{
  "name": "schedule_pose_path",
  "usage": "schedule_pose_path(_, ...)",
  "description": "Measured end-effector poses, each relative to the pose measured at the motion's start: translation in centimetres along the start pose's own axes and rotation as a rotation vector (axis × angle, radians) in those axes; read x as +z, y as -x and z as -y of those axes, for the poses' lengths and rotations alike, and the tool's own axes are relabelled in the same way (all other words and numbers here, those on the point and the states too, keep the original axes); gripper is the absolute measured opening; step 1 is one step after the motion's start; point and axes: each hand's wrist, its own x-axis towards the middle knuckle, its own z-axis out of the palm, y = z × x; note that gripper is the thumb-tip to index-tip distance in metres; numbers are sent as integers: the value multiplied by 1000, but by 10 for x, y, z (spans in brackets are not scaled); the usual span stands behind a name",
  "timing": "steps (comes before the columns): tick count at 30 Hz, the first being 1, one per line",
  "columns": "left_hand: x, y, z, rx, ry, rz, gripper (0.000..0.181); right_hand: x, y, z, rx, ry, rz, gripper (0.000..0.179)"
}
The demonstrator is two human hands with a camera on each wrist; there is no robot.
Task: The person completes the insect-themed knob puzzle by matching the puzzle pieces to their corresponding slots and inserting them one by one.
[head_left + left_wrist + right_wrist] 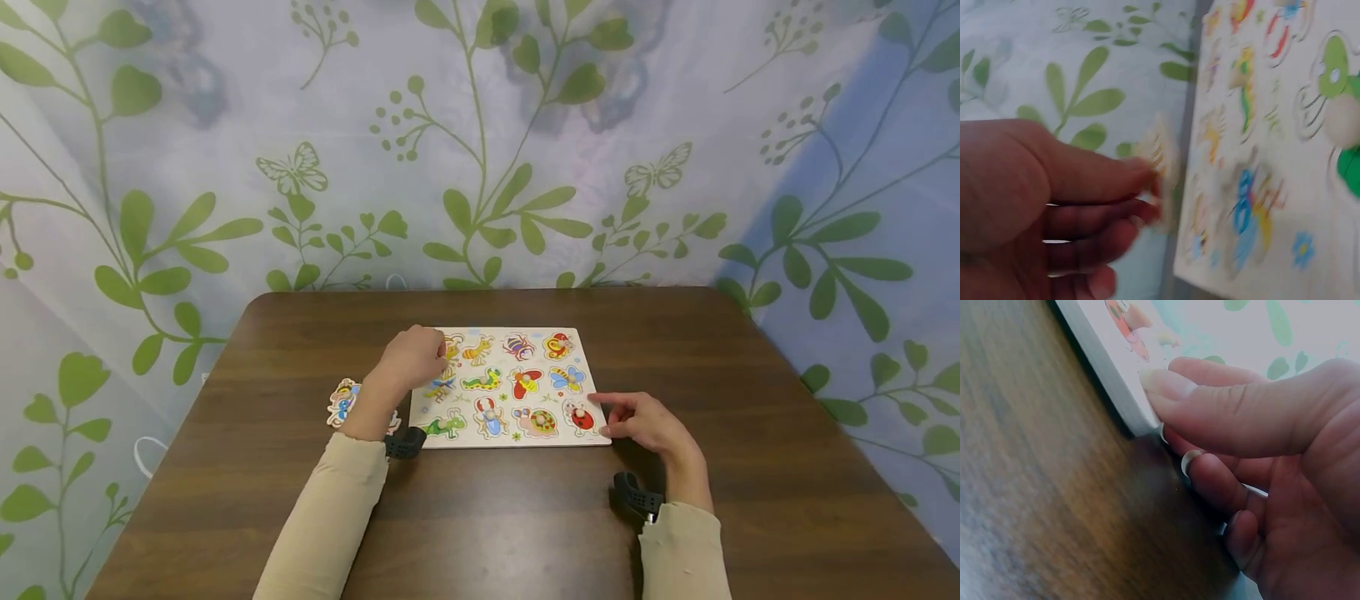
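Observation:
A wooden insect peg puzzle board [500, 364] lies on the table, filled with colourful pieces with round knobs. Over its far left corner is my left hand [408, 358], pinching a small puzzle piece [1165, 159] between thumb and fingers. That piece is blurred in the left wrist view, and the hand hides it in the head view. My right hand [648, 421] grips the board's near right corner, thumb on top beside the ladybug piece [582, 417]; its other fingers are at the edge. A green grasshopper piece [447, 424] sits at the near left.
Several loose puzzle pieces [342, 402] lie in a cluster left of the board, partly behind my left forearm. The brown wooden table [510, 517] reaches back to a leaf-patterned curtain [480, 150]. Each wrist wears a black strap [637, 497].

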Motion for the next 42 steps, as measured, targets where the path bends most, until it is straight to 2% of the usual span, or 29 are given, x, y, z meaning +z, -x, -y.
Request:
schedule_pose_path(4, 15, -14, -4, 32, 16, -51, 27, 2, 1, -1, 7, -11, 4, 54)
schedule_pose_path(8, 23, -27, -7, 38, 35, -49, 38, 4, 0, -2, 5, -19, -3, 54)
schedule_pose_path(14, 26, -46, -10, 18, 108, -26, 30, 6, -1, 0, 2, -12, -7, 54)
schedule_pose_path(17, 29, -53, -10, -1, 109, -20, 29, 6, -3, 2, -1, -13, 1, 53)
schedule_pose_path(25, 37, -63, -16, -53, 87, -11, 34, 3, -6, 5, 6, -5, 0, 53)
schedule_pose_path(33, 41, -68, -21, -68, 67, 0, 37, 1, -5, 2, -2, -11, -5, 53)
schedule_pose_path(37, 43, -68, -22, -73, 31, -8, 32, 1, -5, 1, -20, -16, -3, 53)
schedule_pose_path(42, 44, -67, -24, -46, 51, -3, 23, 1, -4, -2, -12, -16, -9, 53)
